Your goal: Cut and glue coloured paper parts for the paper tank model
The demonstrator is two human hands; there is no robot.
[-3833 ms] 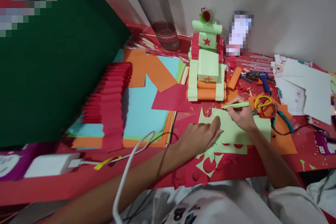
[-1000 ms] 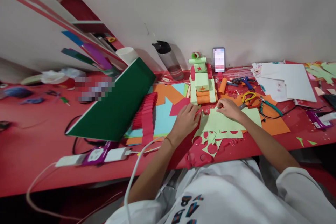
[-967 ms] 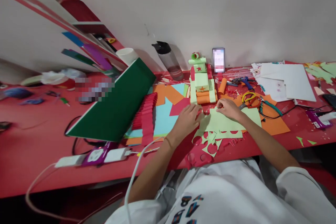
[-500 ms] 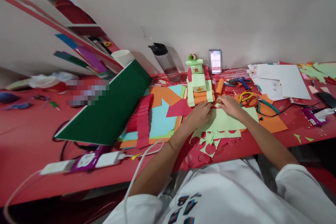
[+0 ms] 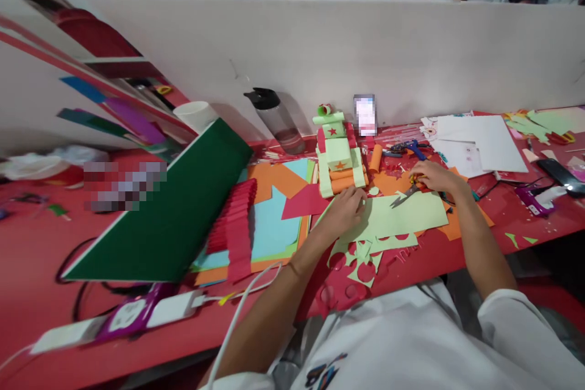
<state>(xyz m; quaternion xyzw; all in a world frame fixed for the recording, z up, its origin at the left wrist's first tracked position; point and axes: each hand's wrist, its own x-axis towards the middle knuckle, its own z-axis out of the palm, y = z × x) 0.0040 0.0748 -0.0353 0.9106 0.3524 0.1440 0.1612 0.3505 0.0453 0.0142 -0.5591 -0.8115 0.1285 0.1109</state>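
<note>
My right hand (image 5: 434, 177) grips a pair of scissors (image 5: 403, 197). The dark blades point left and down over a pale green sheet (image 5: 402, 216). My left hand (image 5: 351, 210) is at the sheet's left end with its fingers curled together; whatever is between them is hidden. Just beyond that hand stands a paper tank model (image 5: 338, 153), made of pale green, red and orange pieces with star shapes on it. An orange paper roll (image 5: 376, 158) is to its right. Cut green scraps with round holes (image 5: 365, 265) lie nearer to me.
A green board (image 5: 169, 213) leans at left near a pleated red paper strip (image 5: 240, 231) and stacked coloured sheets (image 5: 269, 225). Behind are a water bottle (image 5: 278, 122) and a phone (image 5: 365, 114). White sheets (image 5: 493, 140) and power strips (image 5: 132, 314) also occupy the table.
My right hand has moved right, away from the model, and now has the scissors in it. My left hand stays by the sheet's left end. The view has shifted slightly.
</note>
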